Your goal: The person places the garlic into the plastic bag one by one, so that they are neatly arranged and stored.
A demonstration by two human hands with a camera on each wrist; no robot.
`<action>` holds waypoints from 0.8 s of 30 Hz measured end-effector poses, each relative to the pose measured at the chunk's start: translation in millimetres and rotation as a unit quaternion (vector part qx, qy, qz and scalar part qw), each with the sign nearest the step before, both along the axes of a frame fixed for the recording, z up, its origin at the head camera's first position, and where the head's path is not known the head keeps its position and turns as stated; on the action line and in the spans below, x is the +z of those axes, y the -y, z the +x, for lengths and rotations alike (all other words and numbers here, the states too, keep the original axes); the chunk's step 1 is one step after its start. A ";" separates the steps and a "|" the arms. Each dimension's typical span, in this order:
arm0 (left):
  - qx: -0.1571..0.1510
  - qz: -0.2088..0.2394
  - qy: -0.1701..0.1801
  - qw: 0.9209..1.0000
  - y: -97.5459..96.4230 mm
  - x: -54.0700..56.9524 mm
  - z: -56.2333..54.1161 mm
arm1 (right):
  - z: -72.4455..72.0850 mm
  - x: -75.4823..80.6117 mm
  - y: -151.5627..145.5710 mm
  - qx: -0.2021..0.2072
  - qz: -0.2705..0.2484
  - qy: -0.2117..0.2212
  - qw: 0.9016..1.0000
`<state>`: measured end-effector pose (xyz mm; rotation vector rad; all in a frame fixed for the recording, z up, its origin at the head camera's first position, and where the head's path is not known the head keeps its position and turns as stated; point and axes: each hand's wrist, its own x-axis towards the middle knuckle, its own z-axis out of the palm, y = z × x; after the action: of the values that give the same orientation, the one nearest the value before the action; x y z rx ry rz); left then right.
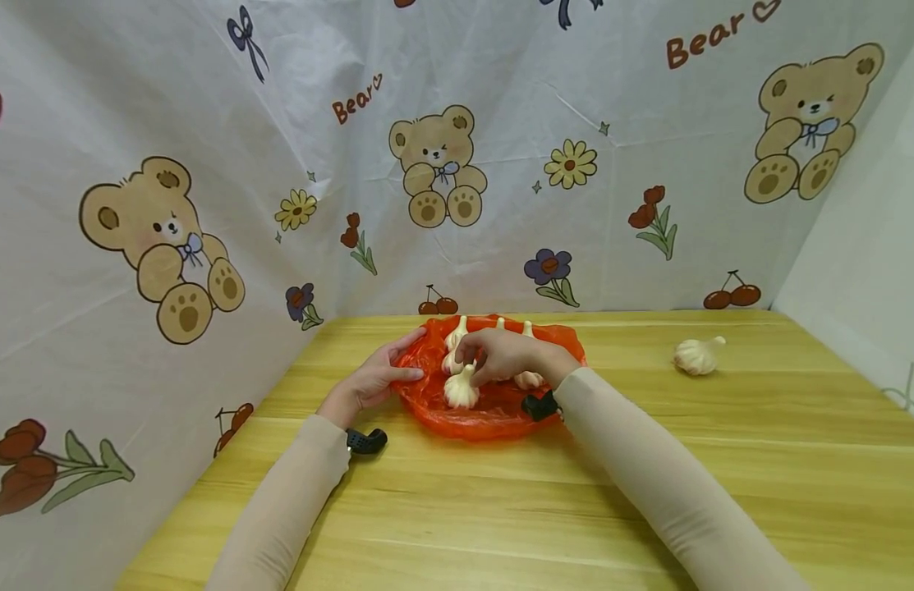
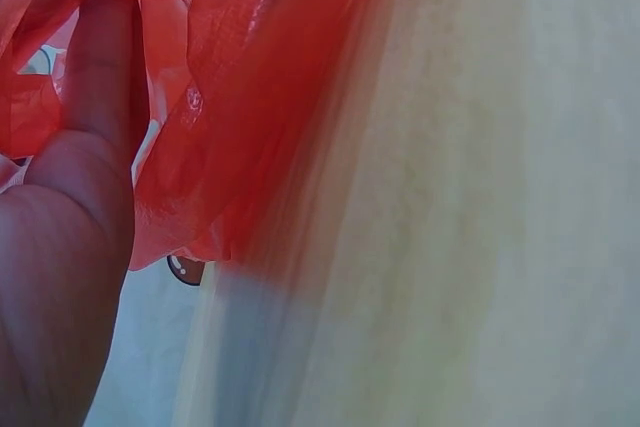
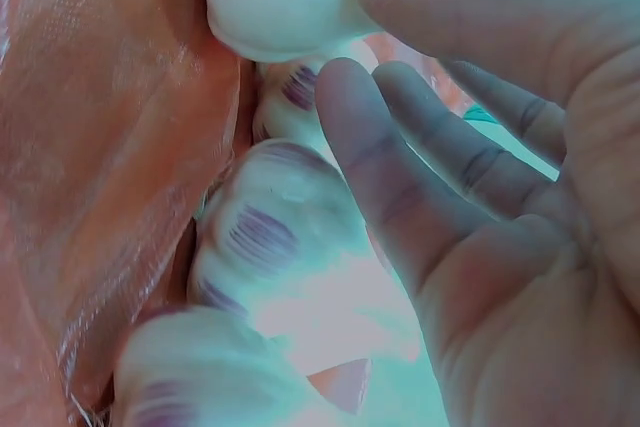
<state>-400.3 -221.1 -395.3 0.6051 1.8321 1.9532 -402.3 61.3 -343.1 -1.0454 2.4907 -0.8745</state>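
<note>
A red plastic bag (image 1: pixel 479 428) lies spread on the table, with several garlic bulbs in it. My left hand (image 1: pixel 375 377) holds the bag's left edge, thumb over the plastic; in the left wrist view a finger (image 2: pixel 100 77) passes behind red folds. My right hand (image 1: pixel 512 353) is over the bag, beside the neck of the nearest garlic bulb (image 1: pixel 461 392). Close up, one fingertip touches a bulb's neck (image 3: pixel 300 7), while the other fingers stand apart from it. More purple-streaked bulbs (image 3: pixel 290 237) lie below those fingers.
Another garlic bulb (image 1: pixel 695 357) lies outside the bag on the right of the wooden table (image 1: pixel 457 509). A white cloth with printed bears (image 1: pixel 438 168) hangs along the back and left. Black wrist devices (image 1: pixel 366 442) are worn at both cuffs.
</note>
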 end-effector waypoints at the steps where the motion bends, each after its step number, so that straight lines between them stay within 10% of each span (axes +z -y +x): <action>1: 0.000 0.000 0.001 1.000 -0.1 0.4 -0.1 | 0.0 0.4 -1.2 -0.001 0.001 -0.001 1.000; 24: 0.002 0.006 0.003 1.000 -1.2 0.4 1.1 | 17.3 14.3 -36.9 0.005 -0.014 -0.020 1.000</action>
<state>-399.2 -219.9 -394.9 0.5995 1.8209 1.9669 -384.9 98.2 -328.9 -1.0937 2.5108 -0.8967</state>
